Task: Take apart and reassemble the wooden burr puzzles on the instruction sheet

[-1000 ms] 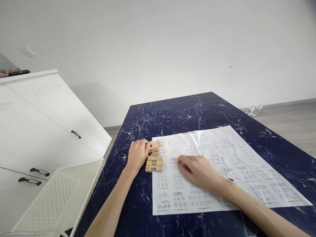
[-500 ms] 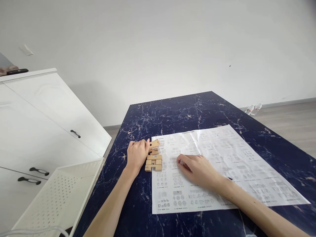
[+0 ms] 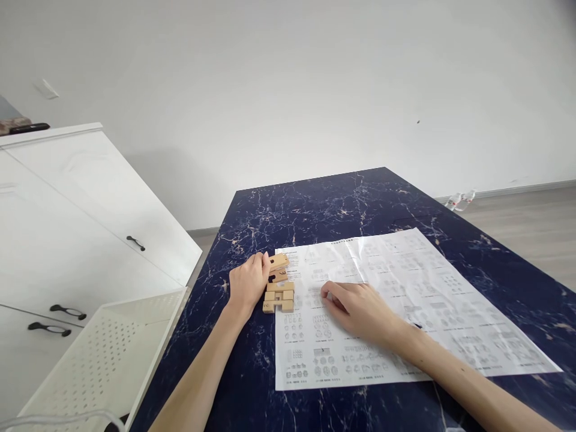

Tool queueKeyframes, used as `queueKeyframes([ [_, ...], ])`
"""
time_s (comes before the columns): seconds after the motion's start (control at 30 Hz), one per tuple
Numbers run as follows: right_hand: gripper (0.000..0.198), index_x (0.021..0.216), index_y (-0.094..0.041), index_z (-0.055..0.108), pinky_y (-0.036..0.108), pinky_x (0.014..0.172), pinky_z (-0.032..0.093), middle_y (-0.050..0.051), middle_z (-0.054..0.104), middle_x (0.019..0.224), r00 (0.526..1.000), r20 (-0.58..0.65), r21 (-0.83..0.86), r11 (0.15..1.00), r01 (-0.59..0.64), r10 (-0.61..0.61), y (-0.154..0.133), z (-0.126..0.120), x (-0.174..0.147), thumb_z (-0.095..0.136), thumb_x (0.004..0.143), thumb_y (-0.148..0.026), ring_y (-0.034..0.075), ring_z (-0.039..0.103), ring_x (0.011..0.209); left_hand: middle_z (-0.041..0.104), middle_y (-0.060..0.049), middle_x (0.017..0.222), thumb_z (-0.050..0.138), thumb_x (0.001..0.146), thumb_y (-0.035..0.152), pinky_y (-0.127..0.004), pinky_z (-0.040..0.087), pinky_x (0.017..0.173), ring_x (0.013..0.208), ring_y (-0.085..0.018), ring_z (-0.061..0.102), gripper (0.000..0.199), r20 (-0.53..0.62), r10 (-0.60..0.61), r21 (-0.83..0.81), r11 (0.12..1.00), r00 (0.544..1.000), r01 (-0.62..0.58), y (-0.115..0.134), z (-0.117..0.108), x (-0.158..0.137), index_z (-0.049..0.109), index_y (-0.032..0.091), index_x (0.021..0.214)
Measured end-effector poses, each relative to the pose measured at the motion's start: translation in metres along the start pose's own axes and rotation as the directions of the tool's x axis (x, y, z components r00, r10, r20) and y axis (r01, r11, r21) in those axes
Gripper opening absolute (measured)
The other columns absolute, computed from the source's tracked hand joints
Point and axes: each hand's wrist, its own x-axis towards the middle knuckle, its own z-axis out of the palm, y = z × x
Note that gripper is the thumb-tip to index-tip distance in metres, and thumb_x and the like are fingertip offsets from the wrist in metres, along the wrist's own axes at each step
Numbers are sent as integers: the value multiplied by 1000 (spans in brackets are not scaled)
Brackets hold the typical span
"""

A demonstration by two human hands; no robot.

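Closed around the left end of a pale wooden notched puzzle block [image 3: 279, 261] is my left hand [image 3: 249, 279], at the upper left corner of a printed paper sheet [image 3: 310, 360]. Just below it lies a darker wooden piece [image 3: 279, 276] with a black mark. Under that, several light notched wooden blocks [image 3: 279, 300] sit against each other in a row, partly over the sheet's left edge. My right hand [image 3: 355, 306] rests on the sheet, loosely curled, thumb apart from the forefinger, nothing visible in it. The paper shows rows of small diagrams; its print is too small to read.
Dark blue marbled table [image 3: 306, 210] carries the sheet. To the left stand a white cabinet [image 3: 90, 222] with black handles and a perforated white bin [image 3: 99, 348]. Clear plastic bottles [image 3: 461, 200] are on the floor by the wall, beyond the table's right edge.
The wooden block in my left hand has dropped slightly at its right end, closer to the darker piece. My right hand stays put; the whole view shifts a little.
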Motion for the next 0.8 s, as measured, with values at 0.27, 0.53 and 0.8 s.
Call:
queueKeyframes([
  [0.27,16,95,-21,60,27,51,27,-2,64,65,1000,1,0,1000,5,-5,1,0,0,48,102,-14,14,51,52,80,-10,87,35,112,34,-27,37,55,72,-23,76,46,49,-66,-19,998,997,67,0,0,1,72,18,89],
  [0.53,16,95,-21,60,27,51,27,-1,64,64,1000,17,-1,1000,-4,4,0,-1,0,47,102,-16,14,50,52,80,-11,89,32,113,33,-26,41,56,76,-23,77,48,85,-73,-53,996,994,78,0,-4,2,71,17,90],
  [0.8,15,96,-22,60,27,51,26,-2,63,64,1000,17,-7,1000,-9,9,1,1,-1,47,102,-17,14,50,52,80,-13,82,35,111,39,-27,42,58,75,-27,78,52,102,-130,-79,987,986,138,2,-7,4,74,17,86],
])
